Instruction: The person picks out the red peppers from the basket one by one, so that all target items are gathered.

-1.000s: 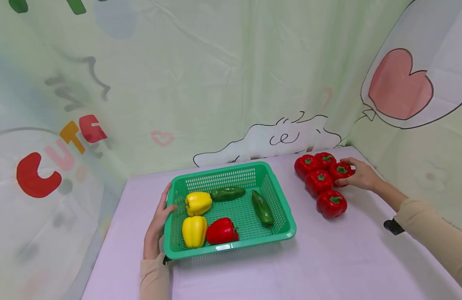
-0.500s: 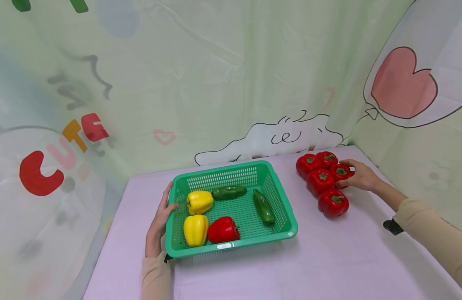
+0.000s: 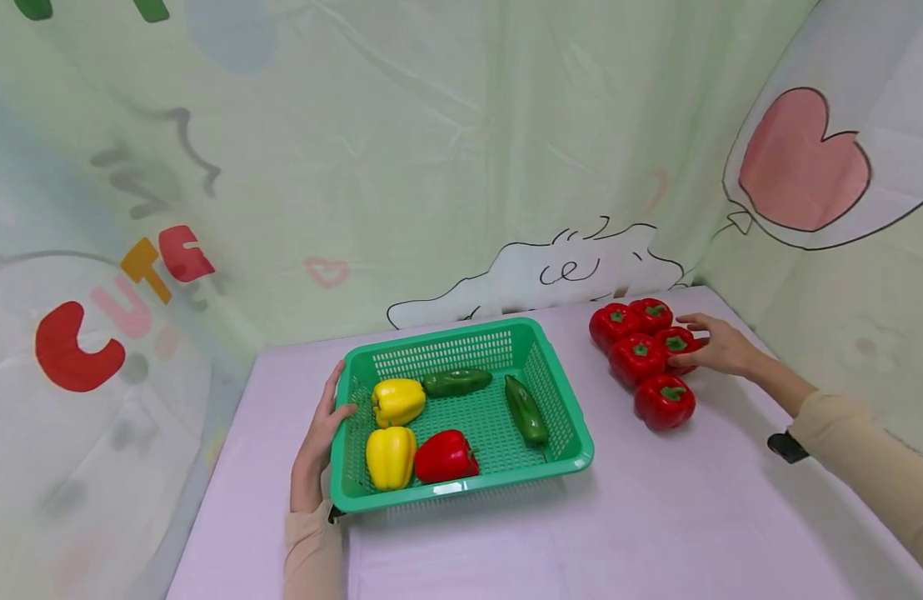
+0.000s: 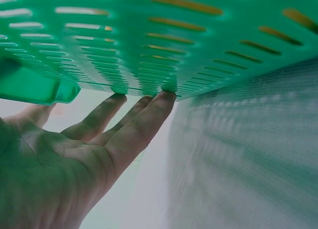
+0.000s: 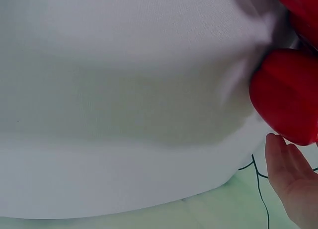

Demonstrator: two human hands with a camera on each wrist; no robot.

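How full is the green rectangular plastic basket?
Partly full: the basket holds two glossy yellow bell peppers, one red bell pepper and two long green peppers, with bare perforated floor showing between them.

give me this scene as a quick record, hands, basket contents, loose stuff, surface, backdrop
container: green perforated basket
in basket: two yellow bell peppers, one red bell pepper, two long green peppers
loose on table: five red bell peppers, grouped right of the basket
left hand: holds the basket's left side, thumb at the rim
right hand: thumb and fingers around the rightmost pepper; firmness of grip unclear
surface: pale lilac table
backdrop: pale green printed curtain
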